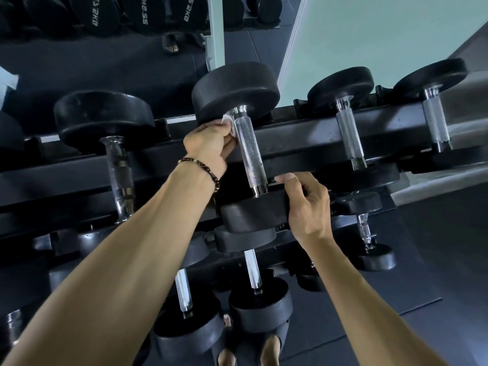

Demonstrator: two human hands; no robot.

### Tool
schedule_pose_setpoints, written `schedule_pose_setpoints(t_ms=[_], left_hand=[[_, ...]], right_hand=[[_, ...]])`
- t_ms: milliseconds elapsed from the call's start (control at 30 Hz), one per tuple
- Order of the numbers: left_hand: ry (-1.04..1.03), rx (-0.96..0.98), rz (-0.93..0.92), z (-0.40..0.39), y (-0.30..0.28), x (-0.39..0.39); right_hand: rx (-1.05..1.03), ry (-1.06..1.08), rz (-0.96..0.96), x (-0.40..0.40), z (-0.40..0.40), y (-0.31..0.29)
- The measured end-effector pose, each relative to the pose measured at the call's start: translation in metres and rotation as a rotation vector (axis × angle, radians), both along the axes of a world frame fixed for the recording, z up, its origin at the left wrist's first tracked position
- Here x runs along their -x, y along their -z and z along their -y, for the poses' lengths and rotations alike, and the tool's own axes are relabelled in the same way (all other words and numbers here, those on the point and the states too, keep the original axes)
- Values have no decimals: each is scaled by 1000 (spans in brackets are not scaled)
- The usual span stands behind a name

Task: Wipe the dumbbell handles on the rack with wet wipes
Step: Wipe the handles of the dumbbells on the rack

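Dumbbell under work: dumbbell (pixel 239 143) on the top tier of the rack (pixel 303 138), lying front to back across the rails; far head raised toward the mirror, near head at the front edge.
Handle: knurled metal handle (pixel 249 154) exposed along most of its length, bright and reflective.
Wet wipe: wet wipe (pixel 229 124), white, bunched, pressed against the far end of the handle on its left side, just under the far head.
Left hand: left hand (pixel 208 145) grasps the wet wipe, fingers curled round it and against the handle; a beaded bracelet (pixel 200 167) sits on the wrist.
Right hand: right hand (pixel 307 204) grips the near head of the same dumbbell from the right, fingers curled over its rim, thumb lying along the top edge beside the handle's near end.
Neighbours, top tier: one dumbbell to the left (pixel 111 146) with a smooth chrome handle; two to the right (pixel 348 120), (pixel 433 109) with knurled handles.
Lower tiers: further dumbbells (pixel 250 270) below, partly hidden by the forearms.
Background: mirror (pixel 105 48) behind the rack reflects dumbbell heads with weight markings.
Floor: dark matting (pixel 396 326); the person's feet show at the bottom edge.
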State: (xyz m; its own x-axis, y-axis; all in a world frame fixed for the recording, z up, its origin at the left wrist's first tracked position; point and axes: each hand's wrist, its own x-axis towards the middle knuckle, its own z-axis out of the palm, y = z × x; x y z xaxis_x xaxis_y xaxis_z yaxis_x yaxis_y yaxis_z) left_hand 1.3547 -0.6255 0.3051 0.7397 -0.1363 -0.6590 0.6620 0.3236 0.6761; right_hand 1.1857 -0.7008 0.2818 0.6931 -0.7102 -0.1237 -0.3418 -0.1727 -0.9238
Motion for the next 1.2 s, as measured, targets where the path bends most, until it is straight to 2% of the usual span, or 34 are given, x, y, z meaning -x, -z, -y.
schedule_pose_setpoints(t_ms=[67, 200, 233, 367, 400, 533, 567, 633, 733, 800, 967, 1100, 1133, 1200], left_hand=[[31, -16, -12, 0, 2, 7], [488, -258, 98, -31, 16, 33], [527, -273, 120, -34, 17, 35], [343, -230, 146, -19, 18, 24], [362, -249, 150, -16, 21, 23], [784, -454, 203, -34, 30, 35], [814, -455, 207, -36, 30, 37], [686, -404, 204, -32, 28, 32], [282, -172, 116, -15, 21, 11], [149, -65, 79, -7, 21, 5], [420, -111, 46, -18, 27, 25], [173, -2, 22, 0, 18, -9], [196, -5, 15, 1, 18, -11], [423, -71, 27, -8, 24, -6]], right_hand=[[-14, -1, -3, 0, 1, 0], [-23, 12, -9, -1, 4, -2], [-22, 13, -10, -1, 4, -2], [-23, 4, 0, -1, 1, -1], [-21, 3, 0, -2, 1, 0], [-18, 13, 10, -2, 3, 1], [-15, 13, 12, -1, 3, 1], [-13, 14, 17, -2, 2, 1], [-19, 14, 20, -2, 1, 1], [-25, 7, 15, -2, 1, 1], [-26, 14, 5, -1, 3, 1], [-3, 2, 12, -1, 2, 2], [0, 1, 9, -2, 3, 3], [-2, 6, 9, -1, 4, 3]])
